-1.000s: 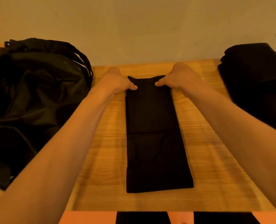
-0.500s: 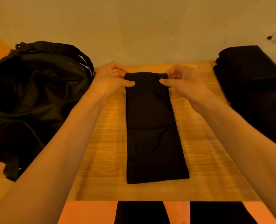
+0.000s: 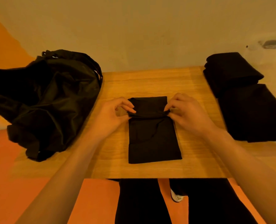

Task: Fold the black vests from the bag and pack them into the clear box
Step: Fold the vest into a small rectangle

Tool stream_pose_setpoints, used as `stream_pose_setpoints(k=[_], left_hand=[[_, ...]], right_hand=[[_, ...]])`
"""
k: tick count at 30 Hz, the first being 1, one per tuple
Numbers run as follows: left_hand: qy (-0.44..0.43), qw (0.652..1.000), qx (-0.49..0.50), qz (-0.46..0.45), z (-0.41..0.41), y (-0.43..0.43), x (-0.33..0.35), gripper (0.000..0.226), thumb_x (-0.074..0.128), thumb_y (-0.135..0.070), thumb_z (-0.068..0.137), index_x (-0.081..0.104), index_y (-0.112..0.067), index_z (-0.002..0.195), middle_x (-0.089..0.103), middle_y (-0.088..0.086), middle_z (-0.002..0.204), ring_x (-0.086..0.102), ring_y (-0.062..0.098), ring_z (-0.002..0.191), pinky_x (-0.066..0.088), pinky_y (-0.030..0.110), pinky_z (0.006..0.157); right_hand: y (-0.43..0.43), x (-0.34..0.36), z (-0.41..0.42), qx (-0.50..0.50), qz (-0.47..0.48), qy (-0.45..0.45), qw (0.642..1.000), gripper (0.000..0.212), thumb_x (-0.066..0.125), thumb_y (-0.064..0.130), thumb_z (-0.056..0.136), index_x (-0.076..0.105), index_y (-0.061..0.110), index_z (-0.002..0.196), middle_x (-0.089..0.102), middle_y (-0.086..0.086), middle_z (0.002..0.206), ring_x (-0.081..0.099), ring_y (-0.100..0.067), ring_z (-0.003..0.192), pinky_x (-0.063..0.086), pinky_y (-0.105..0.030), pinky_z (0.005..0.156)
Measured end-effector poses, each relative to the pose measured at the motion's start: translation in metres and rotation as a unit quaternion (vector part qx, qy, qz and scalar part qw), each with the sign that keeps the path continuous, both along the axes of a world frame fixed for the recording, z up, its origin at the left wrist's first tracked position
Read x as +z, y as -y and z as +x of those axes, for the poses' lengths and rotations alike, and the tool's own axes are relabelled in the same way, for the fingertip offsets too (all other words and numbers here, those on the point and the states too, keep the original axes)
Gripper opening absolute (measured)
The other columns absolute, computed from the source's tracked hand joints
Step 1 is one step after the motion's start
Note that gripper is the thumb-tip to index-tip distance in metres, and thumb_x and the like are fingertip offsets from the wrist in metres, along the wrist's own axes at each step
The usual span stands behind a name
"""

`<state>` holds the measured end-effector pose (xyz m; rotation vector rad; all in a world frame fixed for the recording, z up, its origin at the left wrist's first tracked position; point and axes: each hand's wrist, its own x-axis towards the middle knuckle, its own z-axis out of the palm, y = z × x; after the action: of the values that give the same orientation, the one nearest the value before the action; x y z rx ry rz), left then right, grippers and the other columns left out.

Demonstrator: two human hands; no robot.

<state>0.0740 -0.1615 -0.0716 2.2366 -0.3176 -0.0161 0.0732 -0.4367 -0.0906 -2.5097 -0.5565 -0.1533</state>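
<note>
A black vest (image 3: pixel 151 136), folded into a narrow strip, lies in the middle of the wooden table (image 3: pixel 150 81). Its far end is lifted and doubled back toward me. My left hand (image 3: pixel 113 115) pinches the left corner of that lifted end and my right hand (image 3: pixel 187 112) pinches the right corner. The black bag (image 3: pixel 45 101) slumps open on the table's left side. Folded black vests (image 3: pixel 240 88) are stacked at the right; the clear box around them is hard to make out.
The table's near edge (image 3: pixel 150 177) runs just past the vest, with my dark-trousered legs and an orange floor (image 3: pixel 12 159) below it. A pale wall stands behind the table.
Both hands took hold of the vest's far end, lifted it and carried it toward me, so the strip is now partly folded over itself. The view has tilted down.
</note>
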Motion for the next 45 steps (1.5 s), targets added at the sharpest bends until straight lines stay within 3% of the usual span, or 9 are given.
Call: stream_pose_setpoints(k=[8, 15, 17, 20, 24, 28, 34, 40, 45], left_hand=[[-0.024, 0.998, -0.045, 0.038, -0.006, -0.002, 0.001, 0.039, 0.072, -0.001, 0.088, 0.07, -0.034, 0.108, 0.074, -0.022, 0.099, 0.058, -0.011, 0.109, 0.035, 0.002, 0.086], [0.077, 0.995, 0.036, 0.044, -0.003, 0.014, 0.011, 0.036, 0.057, -0.005, 0.096, 0.069, -0.027, 0.121, 0.069, -0.011, 0.122, 0.057, 0.002, 0.115, 0.042, 0.018, 0.093], [0.086, 0.981, -0.012, 0.175, 0.002, 0.034, 0.006, 0.045, 0.04, -0.034, 0.107, 0.047, -0.022, 0.151, 0.043, -0.004, 0.157, 0.036, 0.01, 0.144, 0.03, 0.031, 0.118], [0.036, 0.936, -0.107, 0.333, 0.004, 0.048, -0.017, 0.068, 0.01, -0.055, 0.105, 0.001, -0.02, 0.162, -0.009, -0.006, 0.169, -0.012, 0.004, 0.153, -0.007, 0.029, 0.126], [0.012, 0.94, -0.122, 0.318, 0.003, 0.039, -0.028, 0.067, 0.002, -0.056, 0.102, -0.008, -0.023, 0.16, -0.02, -0.011, 0.165, -0.024, -0.004, 0.149, -0.013, 0.028, 0.125], [0.11, 0.97, -0.092, 0.195, -0.015, 0.025, -0.004, 0.062, 0.021, -0.047, 0.109, 0.011, -0.016, 0.162, -0.001, -0.002, 0.171, -0.008, 0.006, 0.156, 0.002, 0.036, 0.128], [0.309, 0.893, -0.203, 0.256, -0.104, -0.004, -0.014, 0.049, 0.064, -0.045, 0.095, 0.071, -0.006, 0.124, 0.062, 0.014, 0.135, 0.057, 0.028, 0.123, 0.033, 0.036, 0.112], [0.272, 0.911, -0.192, 0.245, -0.124, -0.013, -0.037, 0.03, 0.062, -0.027, 0.099, 0.072, -0.008, 0.121, 0.066, 0.006, 0.126, 0.062, 0.02, 0.114, 0.048, 0.035, 0.098], [0.301, 0.897, -0.162, 0.281, -0.124, -0.009, -0.039, 0.027, 0.056, -0.023, 0.1, 0.073, -0.006, 0.112, 0.068, 0.008, 0.118, 0.062, 0.02, 0.105, 0.046, 0.032, 0.094]], right_hand=[[0.003, 0.006, -0.009, 0.003, -0.02, -0.022, 1.0, 0.024, 0.069, 0.011, 0.092, 0.072, 0.024, 0.112, 0.059, 0.005, 0.115, 0.053, -0.013, 0.113, 0.047, -0.032, 0.097], [-0.007, 0.018, -0.003, -0.062, 0.017, 0.036, 0.997, 0.029, 0.057, 0.011, 0.096, 0.069, 0.021, 0.121, 0.061, -0.001, 0.127, 0.051, -0.019, 0.123, 0.042, -0.031, 0.103], [-0.027, 0.015, 0.002, -0.039, -0.049, -0.002, 0.998, 0.045, 0.044, 0.026, 0.104, 0.048, 0.014, 0.148, 0.045, -0.007, 0.154, 0.036, -0.026, 0.145, 0.032, -0.045, 0.119], [-0.044, -0.002, 0.002, 0.003, -0.183, -0.123, 0.975, 0.063, 0.019, 0.045, 0.108, 0.0, 0.016, 0.161, -0.005, -0.002, 0.169, -0.01, -0.015, 0.155, -0.003, -0.038, 0.127], [-0.025, -0.009, 0.003, -0.023, -0.207, -0.117, 0.971, 0.065, 0.007, 0.053, 0.105, -0.011, 0.022, 0.159, -0.016, 0.005, 0.167, -0.019, -0.009, 0.152, -0.01, -0.036, 0.126], [-0.011, -0.001, -0.014, -0.013, -0.133, -0.061, 0.989, 0.07, 0.011, 0.059, 0.103, -0.006, 0.023, 0.161, -0.01, 0.004, 0.168, -0.016, -0.007, 0.153, -0.006, -0.034, 0.127], [0.008, -0.005, -0.101, 0.142, -0.157, 0.064, 0.975, 0.06, 0.043, 0.058, 0.1, 0.041, 0.03, 0.153, 0.026, -0.002, 0.166, 0.018, -0.017, 0.155, 0.021, -0.037, 0.123], [0.005, -0.028, -0.129, 0.082, -0.11, 0.145, 0.98, 0.036, 0.065, 0.023, 0.094, 0.069, 0.017, 0.129, 0.064, -0.003, 0.136, 0.058, -0.015, 0.13, 0.053, -0.042, 0.103], [0.003, -0.028, -0.13, 0.074, -0.143, 0.158, 0.974, 0.047, 0.088, 0.009, 0.074, 0.074, 0.013, 0.119, 0.07, -0.006, 0.126, 0.066, -0.02, 0.119, 0.056, -0.038, 0.097]])
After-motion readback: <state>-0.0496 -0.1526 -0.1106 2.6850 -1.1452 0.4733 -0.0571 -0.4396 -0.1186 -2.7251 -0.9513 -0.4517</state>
